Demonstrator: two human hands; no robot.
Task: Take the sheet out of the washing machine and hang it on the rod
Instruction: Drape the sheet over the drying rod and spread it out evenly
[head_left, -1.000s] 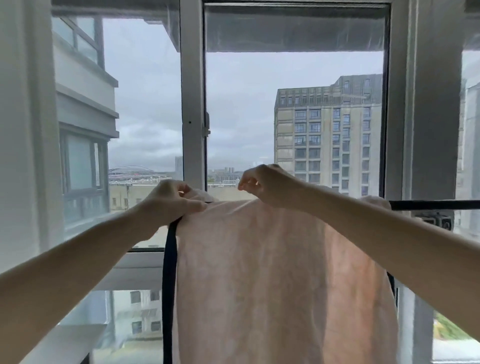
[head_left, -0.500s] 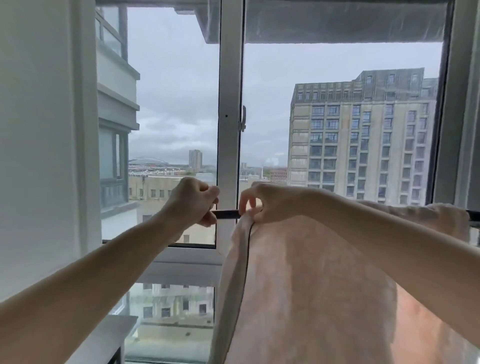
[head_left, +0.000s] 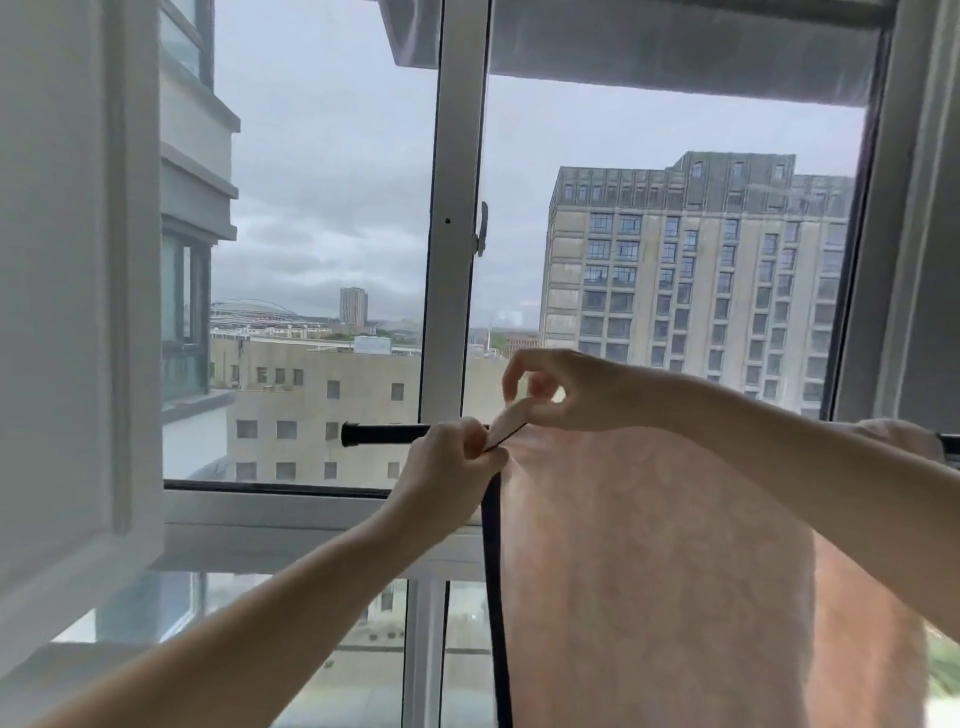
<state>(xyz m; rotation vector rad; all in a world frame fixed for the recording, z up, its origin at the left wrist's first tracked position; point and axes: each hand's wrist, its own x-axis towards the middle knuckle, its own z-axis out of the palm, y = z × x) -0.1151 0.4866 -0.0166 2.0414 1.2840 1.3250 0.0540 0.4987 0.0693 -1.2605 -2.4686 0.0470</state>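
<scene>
A pale pink sheet (head_left: 665, 571) with a dark edge band hangs over a black rod (head_left: 382, 434) that runs across in front of a window (head_left: 452, 218). Both of the person's arms reach in from the near side. The left hand (head_left: 447, 460) pinches the sheet's top left corner, fingers curled on the cloth right at the rod. Just right of it and slightly higher, the right hand (head_left: 566, 389) pinches a raised fold of the same top edge between thumb and fingers. The rod's bare end sticks out left of both hands. Beyond the glass stand grey buildings under cloudy sky.
</scene>
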